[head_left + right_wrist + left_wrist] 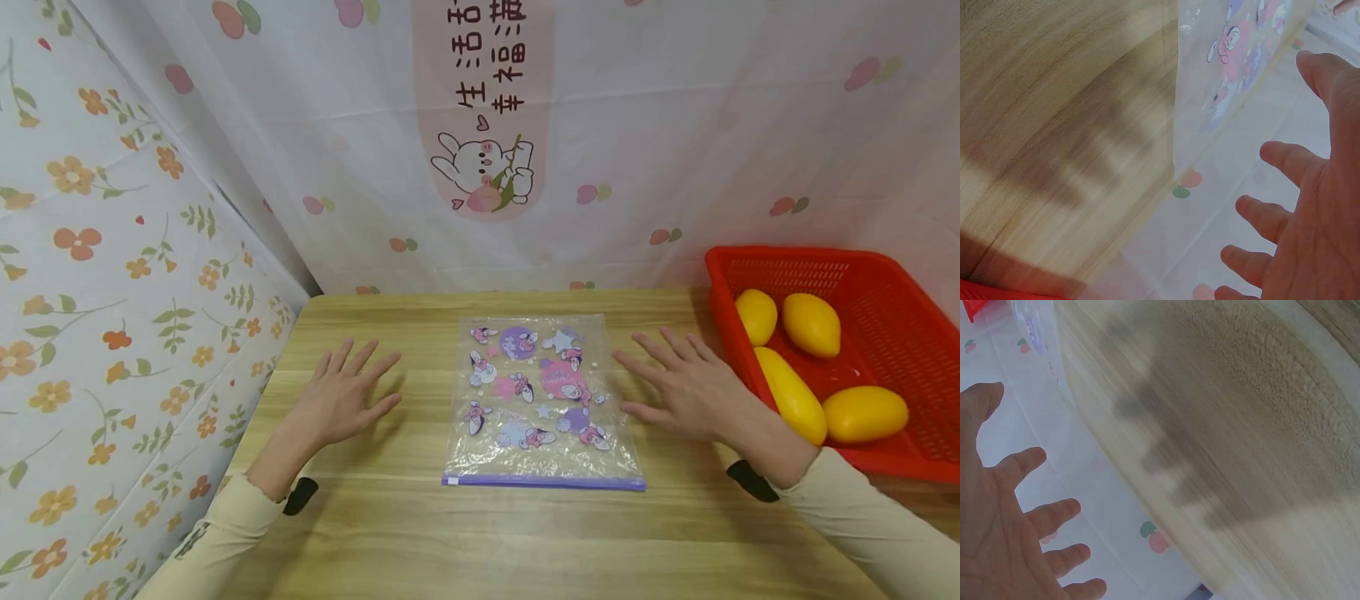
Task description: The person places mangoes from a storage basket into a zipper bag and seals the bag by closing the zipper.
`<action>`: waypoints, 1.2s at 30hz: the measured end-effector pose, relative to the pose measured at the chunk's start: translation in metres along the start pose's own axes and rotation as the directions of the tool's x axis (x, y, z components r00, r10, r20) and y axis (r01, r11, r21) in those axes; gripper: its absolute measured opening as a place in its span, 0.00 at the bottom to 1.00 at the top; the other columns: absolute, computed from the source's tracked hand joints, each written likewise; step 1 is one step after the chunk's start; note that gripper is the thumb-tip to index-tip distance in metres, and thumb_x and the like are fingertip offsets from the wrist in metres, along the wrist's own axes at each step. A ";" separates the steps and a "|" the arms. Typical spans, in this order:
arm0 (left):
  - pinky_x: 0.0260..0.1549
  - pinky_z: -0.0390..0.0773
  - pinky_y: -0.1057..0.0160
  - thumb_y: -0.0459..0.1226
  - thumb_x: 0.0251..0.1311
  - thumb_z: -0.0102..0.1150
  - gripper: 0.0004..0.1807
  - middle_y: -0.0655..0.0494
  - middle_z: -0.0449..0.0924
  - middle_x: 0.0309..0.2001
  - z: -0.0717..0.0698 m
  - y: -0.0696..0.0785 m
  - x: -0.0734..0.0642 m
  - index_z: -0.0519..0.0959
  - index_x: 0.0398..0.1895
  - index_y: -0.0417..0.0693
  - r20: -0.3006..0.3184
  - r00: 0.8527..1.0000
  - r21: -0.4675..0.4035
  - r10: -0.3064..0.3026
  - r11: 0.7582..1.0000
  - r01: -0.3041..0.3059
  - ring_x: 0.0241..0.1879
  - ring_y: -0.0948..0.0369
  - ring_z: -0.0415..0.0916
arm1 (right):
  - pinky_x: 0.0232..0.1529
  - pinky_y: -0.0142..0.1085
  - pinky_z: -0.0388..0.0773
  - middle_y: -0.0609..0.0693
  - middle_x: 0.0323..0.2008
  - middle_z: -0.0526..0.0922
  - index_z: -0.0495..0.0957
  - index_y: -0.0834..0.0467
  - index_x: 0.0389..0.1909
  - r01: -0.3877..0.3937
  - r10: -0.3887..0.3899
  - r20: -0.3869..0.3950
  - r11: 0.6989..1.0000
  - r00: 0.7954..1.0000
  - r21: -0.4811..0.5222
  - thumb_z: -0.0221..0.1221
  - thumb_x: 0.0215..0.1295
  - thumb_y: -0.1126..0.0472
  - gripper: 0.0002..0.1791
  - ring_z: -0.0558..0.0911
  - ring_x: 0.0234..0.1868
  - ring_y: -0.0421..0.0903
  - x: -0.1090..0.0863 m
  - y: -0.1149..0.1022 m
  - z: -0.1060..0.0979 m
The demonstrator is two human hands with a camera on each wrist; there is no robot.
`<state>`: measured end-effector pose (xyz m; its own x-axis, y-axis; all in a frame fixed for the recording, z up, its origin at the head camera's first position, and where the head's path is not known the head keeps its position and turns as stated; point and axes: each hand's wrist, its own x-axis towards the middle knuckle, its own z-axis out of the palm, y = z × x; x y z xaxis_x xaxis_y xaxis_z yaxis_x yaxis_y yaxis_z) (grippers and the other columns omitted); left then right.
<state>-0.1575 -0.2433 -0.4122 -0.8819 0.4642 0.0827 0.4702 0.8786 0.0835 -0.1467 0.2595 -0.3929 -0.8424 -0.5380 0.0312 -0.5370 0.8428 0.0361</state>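
Observation:
A clear zip bag [540, 400] printed with pink and purple cartoon figures lies flat on the wooden table, its purple slider strip [543, 482] toward the person. My left hand [341, 396] is to the left of the bag, fingers spread and holding nothing. On the other side, my right hand [686, 383] hovers close by the bag's right edge, also with spread fingers and an unfilled palm. The left wrist view shows the left hand [1004, 519] raised over its shadow on the wood. In the right wrist view, the bag [1235, 69] appears beyond the right hand [1310, 206].
A red plastic basket [911, 333] stands at the right with several yellow mangoes [812, 325] inside. Behind the table [480, 542] hangs a white curtain [637, 125] with a rabbit print. Flowered cloth [120, 292] covers the left side.

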 end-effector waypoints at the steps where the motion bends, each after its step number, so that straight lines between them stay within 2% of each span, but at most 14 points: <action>1: 0.64 0.52 0.26 0.58 0.70 0.55 0.36 0.36 0.61 0.73 0.000 0.000 0.000 0.68 0.76 0.53 0.000 1.000 -0.001 0.001 1.000 -0.001 0.73 0.30 0.47 | 0.69 0.68 0.47 0.64 0.74 0.61 0.67 0.49 0.76 0.000 0.000 0.000 1.000 1.000 0.000 0.56 0.67 0.31 0.42 0.55 0.73 0.71 0.000 0.000 0.000; 9: 0.64 0.53 0.26 0.58 0.70 0.55 0.36 0.36 0.61 0.73 -0.001 0.000 -0.002 0.68 0.76 0.53 -0.002 1.000 0.003 0.001 1.000 -0.001 0.72 0.30 0.48 | 0.69 0.68 0.46 0.64 0.74 0.61 0.67 0.49 0.76 0.004 -0.004 -0.001 1.000 1.000 0.008 0.56 0.66 0.30 0.43 0.56 0.73 0.72 0.001 -0.001 -0.001; 13: 0.64 0.53 0.26 0.59 0.70 0.54 0.36 0.37 0.60 0.74 0.000 0.002 -0.002 0.68 0.76 0.53 0.019 1.000 0.004 0.004 1.000 -0.004 0.72 0.30 0.48 | 0.68 0.68 0.51 0.65 0.73 0.63 0.66 0.50 0.76 0.043 -0.042 -0.040 0.998 0.998 0.039 0.60 0.65 0.33 0.43 0.59 0.71 0.71 0.003 -0.001 0.000; 17: 0.64 0.54 0.27 0.60 0.69 0.55 0.37 0.38 0.59 0.75 0.000 0.009 -0.001 0.67 0.76 0.53 0.061 0.998 -0.022 0.015 1.000 -0.014 0.72 0.30 0.50 | 0.65 0.66 0.62 0.64 0.71 0.66 0.66 0.53 0.75 0.088 -0.076 -0.083 0.986 0.994 0.145 0.67 0.63 0.42 0.43 0.65 0.69 0.68 0.005 -0.005 -0.002; 20: 0.63 0.57 0.28 0.60 0.68 0.56 0.39 0.38 0.58 0.75 -0.002 0.020 0.002 0.66 0.76 0.53 0.105 0.993 -0.059 0.043 0.998 -0.037 0.71 0.30 0.52 | 0.61 0.64 0.69 0.63 0.70 0.68 0.66 0.54 0.75 0.074 -0.059 -0.066 0.965 0.996 0.251 0.69 0.63 0.48 0.42 0.69 0.68 0.66 0.007 -0.013 -0.001; 23: 0.64 0.59 0.31 0.61 0.68 0.56 0.40 0.38 0.58 0.75 -0.001 0.034 0.008 0.66 0.77 0.52 0.153 0.983 -0.078 0.097 0.993 -0.086 0.71 0.31 0.54 | 0.58 0.63 0.72 0.62 0.70 0.69 0.67 0.55 0.75 0.030 -0.023 -0.025 0.945 0.999 0.326 0.70 0.63 0.50 0.40 0.71 0.67 0.65 0.009 -0.022 0.000; 25: 0.66 0.58 0.33 0.63 0.67 0.55 0.42 0.39 0.57 0.76 -0.001 0.046 0.014 0.64 0.77 0.52 0.197 0.971 -0.091 0.134 0.989 -0.117 0.71 0.33 0.54 | 0.57 0.62 0.73 0.63 0.70 0.68 0.67 0.55 0.74 0.003 -0.003 -0.002 0.932 1.000 0.363 0.69 0.64 0.51 0.40 0.70 0.67 0.66 0.011 -0.028 0.001; 28: 0.69 0.57 0.38 0.64 0.66 0.56 0.44 0.42 0.57 0.77 0.004 0.066 0.025 0.62 0.78 0.52 0.257 0.945 -0.104 0.204 0.978 -0.183 0.72 0.35 0.53 | 0.57 0.63 0.73 0.64 0.71 0.67 0.67 0.57 0.74 -0.032 0.026 0.022 0.914 0.999 0.404 0.69 0.65 0.51 0.39 0.70 0.67 0.67 0.012 -0.034 0.003; 33: 0.72 0.53 0.44 0.64 0.63 0.59 0.47 0.45 0.54 0.78 0.015 0.105 0.040 0.60 0.79 0.52 0.349 0.879 -0.100 0.326 0.945 -0.311 0.75 0.39 0.50 | 0.57 0.64 0.72 0.66 0.71 0.65 0.65 0.59 0.74 -0.066 0.047 0.053 0.890 0.998 0.452 0.68 0.66 0.52 0.39 0.69 0.67 0.68 0.012 -0.040 0.007; 36: 0.72 0.53 0.46 0.65 0.62 0.61 0.48 0.46 0.53 0.78 0.022 0.124 0.043 0.60 0.80 0.53 0.394 0.841 -0.082 0.372 0.925 -0.371 0.75 0.39 0.50 | 0.56 0.63 0.73 0.66 0.71 0.65 0.65 0.59 0.74 -0.066 0.041 0.063 0.879 0.997 0.472 0.68 0.66 0.53 0.39 0.70 0.66 0.68 0.012 -0.042 0.009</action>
<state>-0.1374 -0.1115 -0.4204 -0.5801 0.7610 -0.2902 0.7646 0.6317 0.1280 -0.1342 0.2177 -0.4029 -0.8650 -0.5009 -0.0302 -0.4380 0.7829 -0.4419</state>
